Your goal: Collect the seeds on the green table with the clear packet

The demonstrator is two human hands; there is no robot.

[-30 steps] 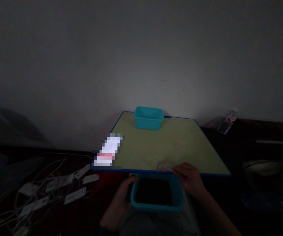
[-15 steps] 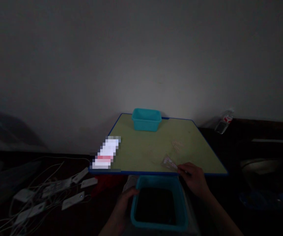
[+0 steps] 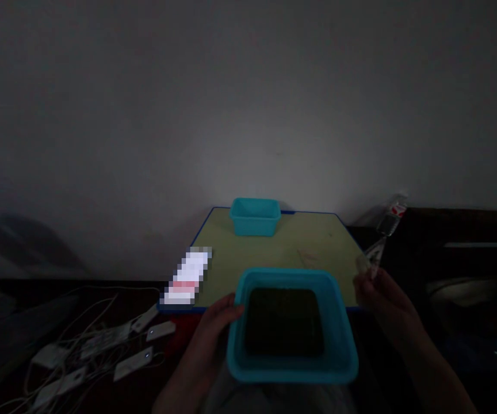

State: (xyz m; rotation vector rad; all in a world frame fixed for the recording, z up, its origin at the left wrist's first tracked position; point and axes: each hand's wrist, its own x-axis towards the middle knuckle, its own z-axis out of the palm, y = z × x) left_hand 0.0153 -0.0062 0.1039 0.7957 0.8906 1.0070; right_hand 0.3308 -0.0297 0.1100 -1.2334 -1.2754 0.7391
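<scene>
My left hand grips the left rim of a teal plastic basin, thumb over the edge. The basin is lifted above my lap and tilted so its inside shows. A dark, flat-looking mass covers its bottom; what it is I cannot make out. Off the basin's right side, my right hand is closed in a pinch on a small clear plastic packet with pale markings, held up in a pointed shape. Faint pale bits lie on the table behind the basin.
A second teal basin stands at the back of the yellow-green, blue-edged table. A lit phone lies at its left. Power strips and cables spread at lower left. A plastic bottle leans beyond the right edge.
My left hand has raised the near basin from below the table edge and tipped it into view. My right hand has lifted the packet off the table, up and to the right.
</scene>
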